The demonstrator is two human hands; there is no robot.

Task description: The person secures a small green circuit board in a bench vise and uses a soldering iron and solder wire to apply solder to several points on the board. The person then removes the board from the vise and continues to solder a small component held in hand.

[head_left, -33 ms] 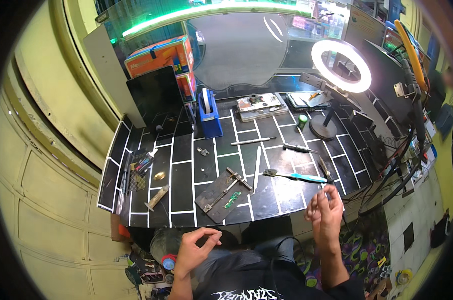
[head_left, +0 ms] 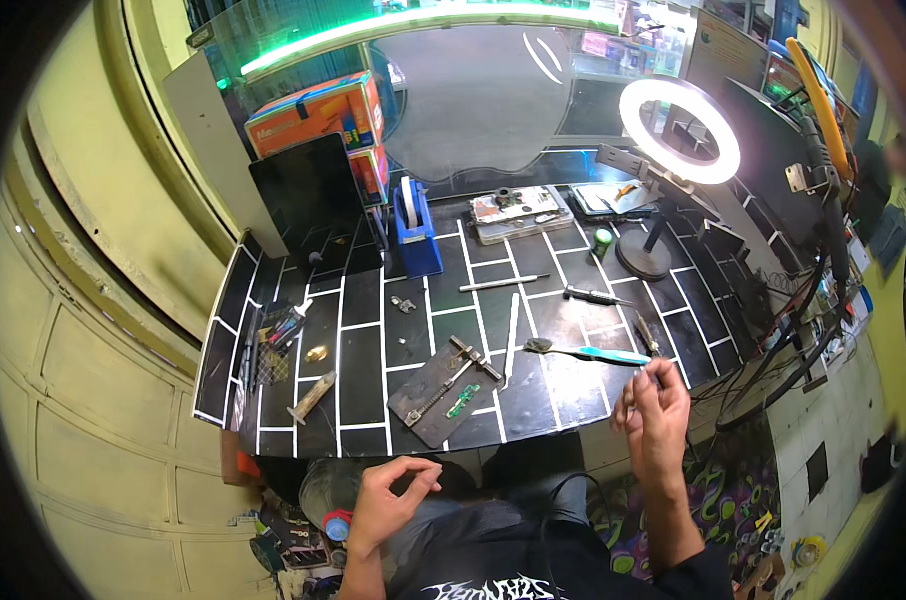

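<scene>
My left hand point(head_left: 393, 497) is below the table's front edge, over my lap. Its fingers curl round, thumb tip meeting the index fingertip, and nothing shows between them. At the right front of the table my right hand point(head_left: 657, 410) is raised with fingers bent into a pinch; whatever lies between the tips is too small to make out. Just beyond it is the handle end of a blue toothbrush point(head_left: 613, 355) with dark bristles. A dark board-holder clamp point(head_left: 433, 405) lies near the front edge, carrying a small green circuit board point(head_left: 463, 400). Beside it lies a white slim tool point(head_left: 512, 335).
A pen-like tool point(head_left: 503, 283), a screwdriver point(head_left: 595, 296) and a green-capped jar point(head_left: 601, 240) lie farther back. Behind them stand a blue tape dispenser point(head_left: 418, 240) and a lit ring lamp point(head_left: 733, 150). A worn flat tool point(head_left: 313, 400) rests at left.
My right hand has risen slightly toward the toothbrush handle. The view has shifted a little; my left hand and the things on the table are otherwise as before.
</scene>
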